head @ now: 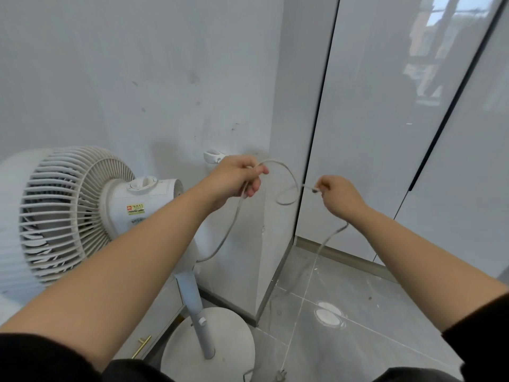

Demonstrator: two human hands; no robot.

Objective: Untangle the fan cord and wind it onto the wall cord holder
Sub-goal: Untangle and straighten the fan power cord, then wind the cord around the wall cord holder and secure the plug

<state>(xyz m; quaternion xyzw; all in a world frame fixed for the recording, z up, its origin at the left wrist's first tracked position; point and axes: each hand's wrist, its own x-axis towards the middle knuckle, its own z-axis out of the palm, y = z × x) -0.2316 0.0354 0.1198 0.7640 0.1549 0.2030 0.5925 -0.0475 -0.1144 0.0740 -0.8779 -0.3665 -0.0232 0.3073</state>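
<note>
A white pedestal fan [82, 210] stands at the left on a round base [228, 337]. Its pale cord [289, 175] rises from behind the fan's pole and arcs in a loop between my hands. My left hand [237, 179] grips the cord just in front of the white wall cord holder [212, 156], partly hiding it. My right hand [340, 198] pinches the cord farther along, beside the wall's corner. From there the cord hangs down to the floor, and the plug [281, 375] lies at the bottom edge.
White glossy cabinet doors [385, 133] fill the right side, with a dark gap between them. The floor is grey tile [371, 312] with a round white mark [329, 315]. A low cabinet with a brass handle [143, 346] sits at the lower left.
</note>
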